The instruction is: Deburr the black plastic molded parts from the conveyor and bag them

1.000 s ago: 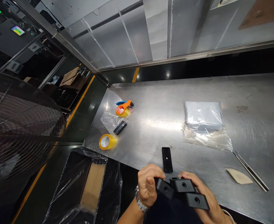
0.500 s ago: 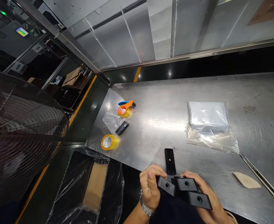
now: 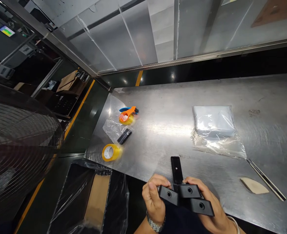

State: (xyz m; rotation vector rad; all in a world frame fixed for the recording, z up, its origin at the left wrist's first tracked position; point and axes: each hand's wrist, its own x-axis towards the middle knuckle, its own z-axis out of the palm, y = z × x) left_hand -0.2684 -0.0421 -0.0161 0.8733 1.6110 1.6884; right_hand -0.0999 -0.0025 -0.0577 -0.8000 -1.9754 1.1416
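Note:
My left hand (image 3: 154, 196), with a metal watch at the wrist, is closed on the edge of a black rectangular part (image 3: 163, 195) that has a round hole in its end. Two more black parts of the same kind, an upper one (image 3: 194, 191) and a lower one (image 3: 196, 205), sit in my right hand (image 3: 213, 203), its fingers wrapped round their far side. The three parts are close together over the table's front edge. Just beyond them a flat black piece (image 3: 176, 169) with a small light spot lies on the metal table.
On the metal table (image 3: 158, 104) are a stack of clear plastic bags (image 3: 214, 122), a yellow tape roll (image 3: 108, 152), an orange tape dispenser (image 3: 126, 114), a black object (image 3: 124, 136), tweezers (image 3: 266, 180) and a beige wedge (image 3: 254, 186). A plastic-lined box (image 3: 97, 198) and a large fan (image 3: 19, 143) stand left.
The whole view has shifted, so the table items appear slightly further left. Both hands still hold the black parts, which now overlap the near end of the flat black piece in view.

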